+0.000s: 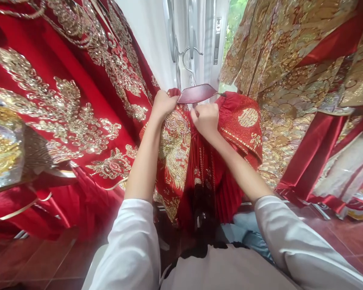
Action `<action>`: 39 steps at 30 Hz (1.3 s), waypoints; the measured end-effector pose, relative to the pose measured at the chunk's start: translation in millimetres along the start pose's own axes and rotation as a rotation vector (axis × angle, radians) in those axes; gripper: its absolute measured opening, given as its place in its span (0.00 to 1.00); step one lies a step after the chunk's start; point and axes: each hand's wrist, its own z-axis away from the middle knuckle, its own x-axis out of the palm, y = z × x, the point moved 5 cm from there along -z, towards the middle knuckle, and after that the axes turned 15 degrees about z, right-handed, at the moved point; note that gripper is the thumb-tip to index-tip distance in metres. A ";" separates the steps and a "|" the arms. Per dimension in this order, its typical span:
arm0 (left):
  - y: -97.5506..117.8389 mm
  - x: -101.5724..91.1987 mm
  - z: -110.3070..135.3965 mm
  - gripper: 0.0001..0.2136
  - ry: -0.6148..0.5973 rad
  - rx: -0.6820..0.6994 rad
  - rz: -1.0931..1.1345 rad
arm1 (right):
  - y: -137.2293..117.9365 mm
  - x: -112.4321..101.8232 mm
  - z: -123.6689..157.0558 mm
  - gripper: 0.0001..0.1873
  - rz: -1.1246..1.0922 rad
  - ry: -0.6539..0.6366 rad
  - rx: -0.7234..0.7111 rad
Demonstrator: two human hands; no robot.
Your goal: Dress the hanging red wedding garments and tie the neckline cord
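Observation:
In front of me a red garment (175, 157) with gold embroidery hangs from a pink hanger (196, 93) with a metal hook. My left hand (165, 104) is closed on the garment's top edge at the hanger's left end. Just below the hanger's middle, my right hand (206, 117) is closed on the garment's upper edge. The fingertips of both hands are partly hidden. Right of that hand, the red cloth bunches under the hanger's right end and shows a round gold emblem (248, 117).
A red gown (57, 52) with silvery beading hangs close on the left. On the right stands a gold patterned robe (278, 72) with red sashes. Behind the hanger are a white door frame (210, 40) and a window. Reddish tiles (45, 257) cover the floor.

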 end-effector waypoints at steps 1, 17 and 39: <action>0.3 -1.5 1.8 0.11 0.033 -0.010 -0.018 | -2.6 0.3 -1.9 0.20 0.003 -0.041 0.024; -6.1 4.2 5.9 0.14 -0.066 0.010 0.010 | -15.7 -7.2 -22.7 0.17 0.009 -0.483 0.159; 45.9 59.1 13.8 0.27 -0.374 0.401 -0.676 | 13.8 -18.2 -11.5 0.15 -0.015 -0.153 -0.004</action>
